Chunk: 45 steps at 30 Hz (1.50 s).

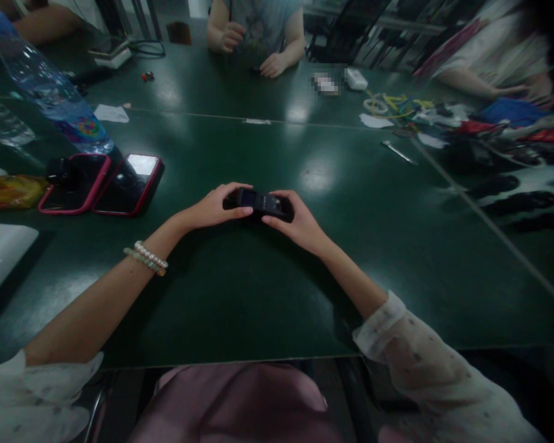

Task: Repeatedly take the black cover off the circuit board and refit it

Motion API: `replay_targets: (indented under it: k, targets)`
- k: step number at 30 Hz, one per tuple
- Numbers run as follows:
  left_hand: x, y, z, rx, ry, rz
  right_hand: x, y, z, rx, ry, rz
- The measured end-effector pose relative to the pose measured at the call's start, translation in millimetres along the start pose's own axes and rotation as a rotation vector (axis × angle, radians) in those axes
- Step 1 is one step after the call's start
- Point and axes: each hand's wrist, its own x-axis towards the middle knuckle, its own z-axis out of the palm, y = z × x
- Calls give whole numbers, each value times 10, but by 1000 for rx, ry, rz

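Note:
A small black device with a little screen on its left part is held low over the green table, in the middle of the view. My left hand grips its left end, thumb along the near side and fingers behind. On the right end, my right hand is closed in the same way, with the thumb in front. Both wrists come in from the near edge, and beaded bracelets circle the left one. The fingers behind the device are partly hidden.
Two red-edged phones, a water bottle and a white object are at the left. A wrench and a cluttered pile lie right. A person sits across the table; others are at both far corners.

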Motion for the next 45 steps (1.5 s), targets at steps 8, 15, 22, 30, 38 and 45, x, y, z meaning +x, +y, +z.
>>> replay_targets:
  k: [8,15,22,30,38,45]
  targets:
    - [6,-65,11,68,19,-23,40,16,-18,95,178,-16]
    - [6,-49,-8,92,-20,15,99,145,-233,46,413,32]
    - [-12,-13,-20,114,-30,2,122,347,-226,-179,447,66]
    - [-7,-27,-17,101,-18,6,102,404,-218,-312,349,114]
    - [-4,-35,-5,85,-17,-25,103,394,-197,-371,354,73]
    - [3,-32,-2,99,-9,-18,100,300,-213,-269,429,31]
